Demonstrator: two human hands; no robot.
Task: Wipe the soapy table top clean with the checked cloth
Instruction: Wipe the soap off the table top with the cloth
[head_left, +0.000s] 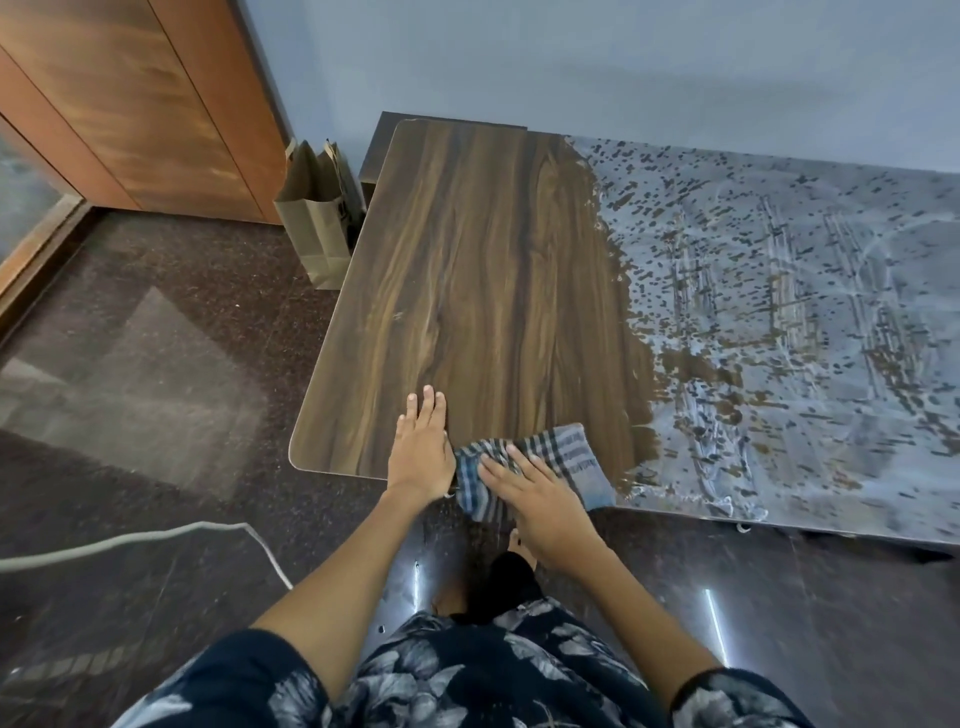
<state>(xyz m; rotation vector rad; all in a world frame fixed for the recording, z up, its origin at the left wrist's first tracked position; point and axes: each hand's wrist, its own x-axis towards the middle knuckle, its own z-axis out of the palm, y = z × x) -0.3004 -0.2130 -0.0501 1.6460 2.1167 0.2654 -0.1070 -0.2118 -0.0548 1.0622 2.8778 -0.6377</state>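
Checked cloth (535, 467) lies bunched at the table's (467, 249) near edge, right hand (540, 504) pressing it flat-fingered, likely to drag suds off. Just left of the cloth, left hand (422, 447) rests open, probably for support. Beyond the cloth rightward, soap film (805, 312) remains. Far left, a paper bag (317, 228) stands, contents unseen.
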